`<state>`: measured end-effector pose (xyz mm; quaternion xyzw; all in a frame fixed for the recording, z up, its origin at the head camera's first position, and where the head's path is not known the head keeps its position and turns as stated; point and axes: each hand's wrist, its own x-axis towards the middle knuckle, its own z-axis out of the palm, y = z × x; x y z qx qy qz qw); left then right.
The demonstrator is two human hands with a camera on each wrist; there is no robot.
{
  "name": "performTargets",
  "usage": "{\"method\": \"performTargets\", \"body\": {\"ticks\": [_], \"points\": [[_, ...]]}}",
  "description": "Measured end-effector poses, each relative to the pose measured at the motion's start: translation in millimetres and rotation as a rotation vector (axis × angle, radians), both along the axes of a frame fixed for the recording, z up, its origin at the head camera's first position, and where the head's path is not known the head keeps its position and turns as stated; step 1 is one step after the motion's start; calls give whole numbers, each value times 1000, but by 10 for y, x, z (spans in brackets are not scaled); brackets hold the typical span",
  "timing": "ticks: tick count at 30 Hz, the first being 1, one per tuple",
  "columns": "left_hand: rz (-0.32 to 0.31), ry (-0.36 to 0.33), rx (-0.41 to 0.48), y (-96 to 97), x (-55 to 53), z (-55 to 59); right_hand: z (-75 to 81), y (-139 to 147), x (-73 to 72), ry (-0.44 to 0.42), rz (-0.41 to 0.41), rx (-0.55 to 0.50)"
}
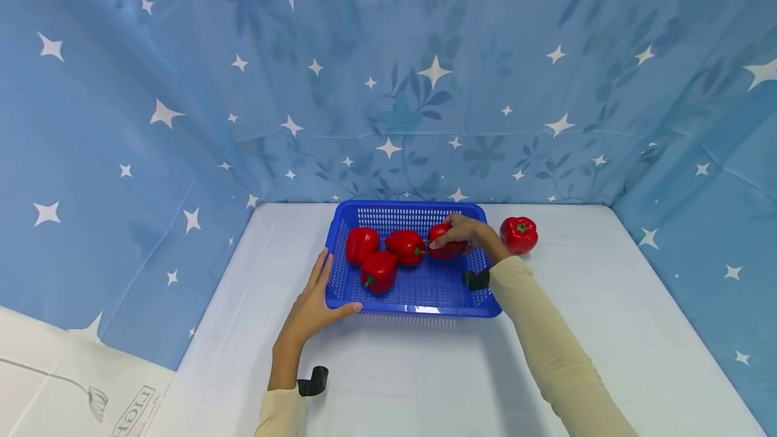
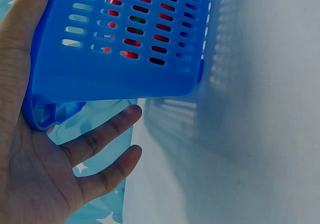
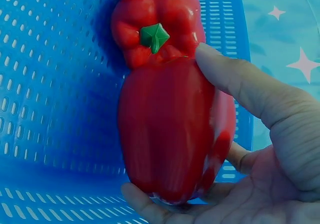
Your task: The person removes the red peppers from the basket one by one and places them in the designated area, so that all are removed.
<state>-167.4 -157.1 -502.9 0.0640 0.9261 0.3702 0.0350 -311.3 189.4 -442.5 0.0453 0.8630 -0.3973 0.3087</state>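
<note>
A blue plastic basket holds several red bell peppers. At its right side, my right hand grips a bell pepper, thumb on one side and fingertips curled under its end. Just beyond that one lies another bell pepper with its green stem facing the camera. Toward the left of the basket are more, among them a bell pepper nearest the front. My left hand spans the basket's front left corner, its thumb along the front rim and its straight, spread fingers by the left side.
One more red bell pepper sits on the white table, right of the basket. Blue curtains with white stars stand behind and on both sides. Each wrist wears a small black device.
</note>
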Motion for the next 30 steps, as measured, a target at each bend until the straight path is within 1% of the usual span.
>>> {"method": "performTargets", "body": {"ticks": [10,17,21,30], "points": [[2,-13,10,-12,25,9,-46,25,7,33,-45,-34],[5,-20,1,-6,34,15,12,30,65,49,-23,-55],[6,-18,-1,0,28,26,-14,31,45,34,-32,-85],[7,-20,-5,11,16,40,-23,41,20,10,-33,-75]]}}
